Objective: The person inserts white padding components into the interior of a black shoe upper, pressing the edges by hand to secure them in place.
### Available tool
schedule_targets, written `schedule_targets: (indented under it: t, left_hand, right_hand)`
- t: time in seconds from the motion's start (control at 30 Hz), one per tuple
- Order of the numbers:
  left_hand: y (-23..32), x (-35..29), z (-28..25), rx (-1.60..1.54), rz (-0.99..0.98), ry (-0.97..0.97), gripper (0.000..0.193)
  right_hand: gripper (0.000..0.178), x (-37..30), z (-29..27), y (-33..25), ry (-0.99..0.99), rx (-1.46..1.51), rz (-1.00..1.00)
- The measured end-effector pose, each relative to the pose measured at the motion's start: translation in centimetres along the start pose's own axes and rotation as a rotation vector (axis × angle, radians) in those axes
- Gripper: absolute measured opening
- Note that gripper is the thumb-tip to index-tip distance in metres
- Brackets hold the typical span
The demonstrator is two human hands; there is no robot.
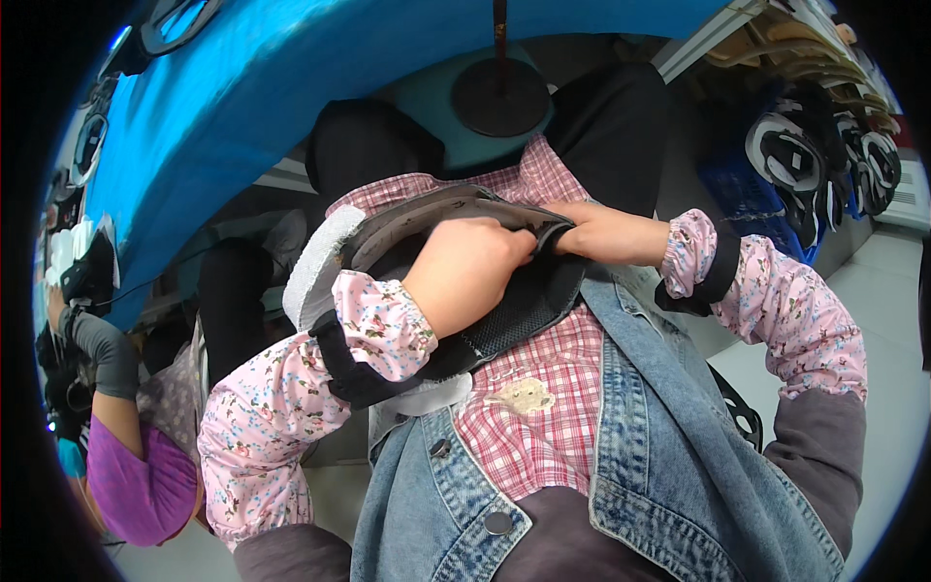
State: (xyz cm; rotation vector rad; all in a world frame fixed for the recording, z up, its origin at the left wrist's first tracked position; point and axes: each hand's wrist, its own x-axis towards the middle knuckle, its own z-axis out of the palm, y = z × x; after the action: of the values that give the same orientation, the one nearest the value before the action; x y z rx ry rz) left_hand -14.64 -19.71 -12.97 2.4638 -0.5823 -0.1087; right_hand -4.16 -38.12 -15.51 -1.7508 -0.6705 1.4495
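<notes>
From my remote seat I see the curved black padded shell with a mesh lining and a grey-brown inner rim point(558, 291) lying across the lap, against the red-and-white checked cotton cloth point(567, 373). White fleecy edging point(324, 264) runs along its left side. The left hand point(461, 276) reaches inside the opening, its fingers curled tight together toward the rim's right end; I cannot tell what, if anything, the tips pinch. The right hand point(616, 235) grips that end from outside, fingers closed round the edge, their tips mostly hidden from me. To work this rim well, I'd judge that the right hand should stay firm as an anchor, while the left presses in short, even strokes and keeps the lining flat. I'd let the lap carry the weight and keep the floral pink sleeve cover point(267, 422) clear of the fleece. Far to the right stands a blue plastic crate point(742, 199); far to the left, a table draped in bright blue cloth point(252, 78).
</notes>
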Motion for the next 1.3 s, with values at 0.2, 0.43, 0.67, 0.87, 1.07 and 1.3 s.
schedule_targets:
  t: [0.2,0.43,0.67,0.87,1.07,1.3]
  left_hand:
    - [1.0,-0.3,0.6,0.067,0.063,-0.096,0.011]
    - [-0.6,0.2,-2.1,0.078,-0.262,0.140,0.015]
    - [-0.7,1.4,-2.9,0.292,-0.195,0.114,0.013]
    - [-0.6,1.8,-2.9,0.334,-0.135,0.185,0.014]
    - [-0.6,1.8,-2.9,0.319,-0.124,0.159,0.013]
    - [-0.7,2.2,-2.9,0.334,-0.110,0.152,0.012]
  right_hand:
    - [0.028,-0.6,0.3,0.1,-0.046,0.196,-0.031]
    - [0.034,0.0,-1.3,-0.9,-0.035,-0.071,-0.001]
    - [0.040,0.3,-0.9,-1.2,0.099,-0.265,-0.228]
    - [0.048,-0.2,-1.2,-1.6,0.053,-0.253,-0.166]
    - [0.051,-0.3,-0.7,-1.5,0.020,-0.185,-0.156]
    - [0.032,0.5,-0.3,0.8,0.129,-0.270,-0.286]
